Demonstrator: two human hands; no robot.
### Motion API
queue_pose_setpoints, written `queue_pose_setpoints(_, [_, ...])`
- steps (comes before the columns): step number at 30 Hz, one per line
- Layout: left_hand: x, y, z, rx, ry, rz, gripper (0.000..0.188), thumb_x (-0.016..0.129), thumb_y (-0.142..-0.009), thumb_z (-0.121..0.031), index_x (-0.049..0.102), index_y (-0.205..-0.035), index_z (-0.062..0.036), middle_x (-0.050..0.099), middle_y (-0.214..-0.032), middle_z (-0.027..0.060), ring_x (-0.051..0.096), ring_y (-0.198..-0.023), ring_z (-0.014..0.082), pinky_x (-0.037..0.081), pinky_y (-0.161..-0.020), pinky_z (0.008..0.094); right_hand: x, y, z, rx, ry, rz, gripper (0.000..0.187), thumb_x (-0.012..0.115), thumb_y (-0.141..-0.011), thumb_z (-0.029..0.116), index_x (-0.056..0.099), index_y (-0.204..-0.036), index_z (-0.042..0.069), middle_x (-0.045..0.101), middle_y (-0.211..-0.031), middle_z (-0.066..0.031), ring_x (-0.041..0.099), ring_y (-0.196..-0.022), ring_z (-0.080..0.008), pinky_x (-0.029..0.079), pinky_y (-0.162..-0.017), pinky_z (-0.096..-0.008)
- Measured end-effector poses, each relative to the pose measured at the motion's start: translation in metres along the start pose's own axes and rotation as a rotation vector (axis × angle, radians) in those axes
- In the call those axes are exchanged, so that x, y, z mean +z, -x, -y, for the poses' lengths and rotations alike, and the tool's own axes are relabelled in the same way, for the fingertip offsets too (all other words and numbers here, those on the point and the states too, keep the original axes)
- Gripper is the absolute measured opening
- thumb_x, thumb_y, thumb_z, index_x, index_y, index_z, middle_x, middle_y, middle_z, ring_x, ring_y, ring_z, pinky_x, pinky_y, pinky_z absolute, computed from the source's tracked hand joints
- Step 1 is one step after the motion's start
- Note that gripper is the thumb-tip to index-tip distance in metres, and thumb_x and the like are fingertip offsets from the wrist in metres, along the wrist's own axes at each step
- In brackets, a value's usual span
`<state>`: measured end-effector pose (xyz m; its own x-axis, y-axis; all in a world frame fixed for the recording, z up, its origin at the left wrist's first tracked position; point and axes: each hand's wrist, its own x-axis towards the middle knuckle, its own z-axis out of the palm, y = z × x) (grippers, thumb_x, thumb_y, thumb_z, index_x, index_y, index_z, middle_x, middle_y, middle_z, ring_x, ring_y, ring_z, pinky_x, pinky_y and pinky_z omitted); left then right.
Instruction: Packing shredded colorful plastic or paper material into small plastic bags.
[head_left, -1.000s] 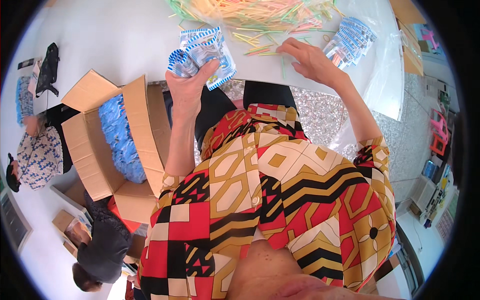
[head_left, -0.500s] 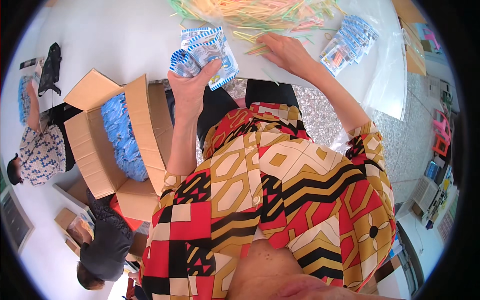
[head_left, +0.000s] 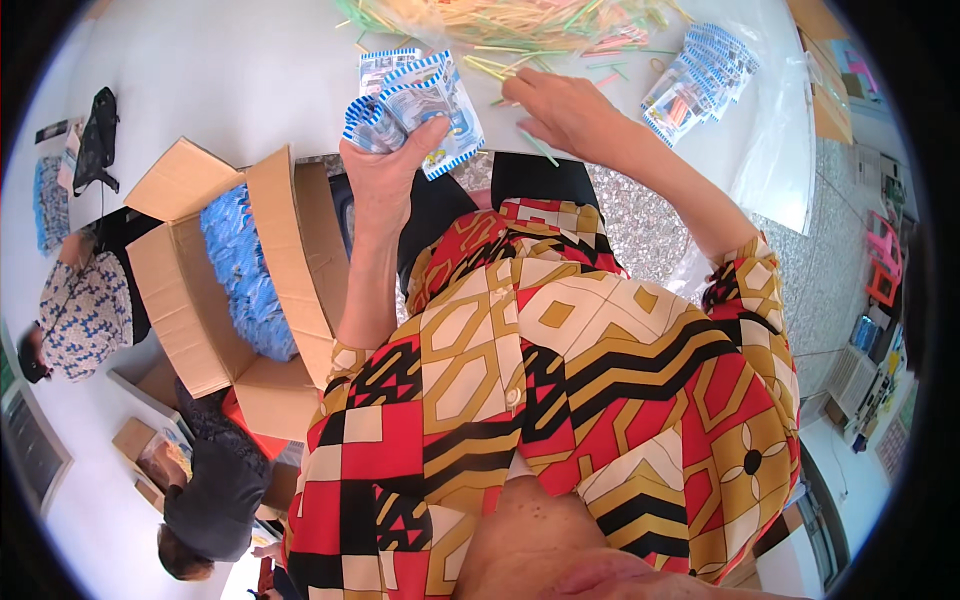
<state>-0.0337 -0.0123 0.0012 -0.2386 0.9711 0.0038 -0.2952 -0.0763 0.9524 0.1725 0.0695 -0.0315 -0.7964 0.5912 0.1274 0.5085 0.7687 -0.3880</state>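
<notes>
Blue-and-white printed plastic packets (head_left: 440, 105) are gripped in my left hand (head_left: 378, 180) above the table's near edge, one packet bent over and the thumb pressed on the front. My right hand (head_left: 575, 118) is low over the table, its fingers curled in around a few thin drinking straws (head_left: 499, 101) that are mostly hidden beneath them. A green straw (head_left: 540, 149) sticks out below its thumb at the table edge. Beyond both hands spreads a large heap of coloured straws (head_left: 520, 22), partly under clear plastic.
Fanned packets (head_left: 700, 85) with straws showing in the front one lie right of my right hand. An open cardboard box (head_left: 180, 300) of blue packets (head_left: 250, 275) stands at my left. Two other people (head_left: 85, 300) work farther left. Clear plastic sheeting (head_left: 775, 150) covers the table's right side.
My right hand has shifted slightly right and nearer, and the small straw bundle at its fingertips is now mostly out of sight. My left hand has moved slightly right with the packets.
</notes>
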Motion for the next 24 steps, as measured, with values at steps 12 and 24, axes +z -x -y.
queue_pose_setpoints(12, [0.005, -0.002, 0.002, -0.052, -0.008, 0.034, 0.040, 0.071, -0.073, 0.003, 0.058, -0.111, 0.0022, 0.066, -0.091, 0.0058, 0.062, -0.078, 0.0103, 0.051, -0.073, 0.0254, 0.014, 0.024, -0.002, 0.115, -0.028, 0.072, 0.017, 0.057, -0.075, 0.003, 0.047, -0.089, 0.003, 0.056, -0.084, -0.0129, 0.058, -0.079, -0.0340, 0.047, -0.063, -0.0430])
queue_pose_setpoints(24, [0.004, 0.001, 0.003, -0.053, -0.029, 0.045, 0.039, 0.071, -0.073, 0.002, 0.058, -0.110, 0.0025, 0.065, -0.090, 0.0057, 0.062, -0.077, 0.0103, 0.051, -0.072, 0.0252, 0.017, 0.004, -0.018, 0.068, 0.003, -0.111, 0.028, 0.059, -0.074, 0.003, 0.049, -0.100, 0.005, 0.053, -0.100, -0.0102, 0.056, -0.093, -0.0307, 0.050, -0.072, -0.0395])
